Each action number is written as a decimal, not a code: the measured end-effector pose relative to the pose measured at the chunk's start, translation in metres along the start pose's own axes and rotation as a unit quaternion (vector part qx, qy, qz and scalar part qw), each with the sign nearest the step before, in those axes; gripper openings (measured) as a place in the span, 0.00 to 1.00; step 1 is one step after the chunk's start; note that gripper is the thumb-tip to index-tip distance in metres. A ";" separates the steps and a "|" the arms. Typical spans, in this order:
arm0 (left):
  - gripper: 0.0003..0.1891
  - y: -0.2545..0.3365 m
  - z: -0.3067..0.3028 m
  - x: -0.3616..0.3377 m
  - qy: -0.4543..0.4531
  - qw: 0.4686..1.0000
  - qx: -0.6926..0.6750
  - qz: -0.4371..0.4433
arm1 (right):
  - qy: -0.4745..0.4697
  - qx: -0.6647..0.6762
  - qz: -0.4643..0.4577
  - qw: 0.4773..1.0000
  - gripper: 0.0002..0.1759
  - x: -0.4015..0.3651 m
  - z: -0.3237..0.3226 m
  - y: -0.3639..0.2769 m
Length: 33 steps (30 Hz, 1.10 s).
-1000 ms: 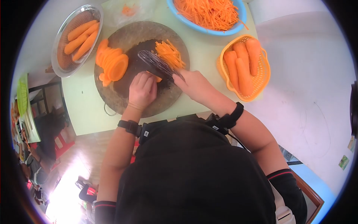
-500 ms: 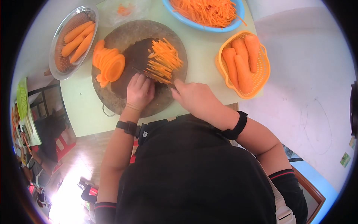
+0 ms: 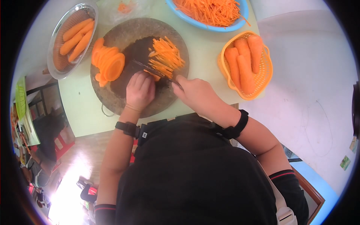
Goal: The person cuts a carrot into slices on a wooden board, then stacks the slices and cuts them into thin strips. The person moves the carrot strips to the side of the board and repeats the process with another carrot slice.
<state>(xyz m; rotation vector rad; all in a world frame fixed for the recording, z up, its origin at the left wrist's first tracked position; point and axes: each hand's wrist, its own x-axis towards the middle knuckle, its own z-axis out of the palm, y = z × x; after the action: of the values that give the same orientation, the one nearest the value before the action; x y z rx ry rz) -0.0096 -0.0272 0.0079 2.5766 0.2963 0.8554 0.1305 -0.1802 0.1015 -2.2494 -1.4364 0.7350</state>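
My right hand [image 3: 195,95] is closed around the handle of a knife [image 3: 147,68], whose thin dark blade points left across the round chopping board [image 3: 131,30]. Curled fingers of my left hand [image 3: 140,90] press down on carrot slices [image 3: 153,76] just below the blade; most of that carrot is hidden under them. Beyond the blade lies a pile of cut carrot strips [image 3: 165,54]. A fanned stack of carrot slices [image 3: 111,65] rests on the board's left side.
A yellow basket [image 3: 267,75] with whole carrots stands right of the board. Upper left is an oval metal strainer tray [image 3: 53,56] holding carrots. A blue bowl [image 3: 225,28] of shredded carrot sits at the back, near a plastic bag [image 3: 110,15]. The pale green table's [image 3: 78,116] front edge is near my body.
The knife has shifted slightly up and away from my left fingers, and the orange carrot between them now shows. The view has moved a little; my left hand stays in place.
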 end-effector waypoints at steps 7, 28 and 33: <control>0.11 -0.001 -0.001 -0.002 -0.016 1.000 0.012 0.017 | -0.034 -0.017 0.023 0.999 0.14 -0.008 -0.004 -0.007; 0.09 0.000 -0.003 -0.001 -0.032 0.999 0.002 -0.009 | -0.028 -0.057 -0.014 0.998 0.14 -0.014 -0.004 -0.009; 0.11 0.000 -0.003 0.002 -0.021 1.000 0.000 -0.004 | -0.037 -0.051 -0.011 0.998 0.13 -0.015 -0.004 -0.011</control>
<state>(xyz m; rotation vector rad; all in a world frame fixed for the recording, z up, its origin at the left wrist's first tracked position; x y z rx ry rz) -0.0101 -0.0261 0.0115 2.5870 0.2940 0.7982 0.1198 -0.1894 0.1143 -2.3009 -1.5648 0.7615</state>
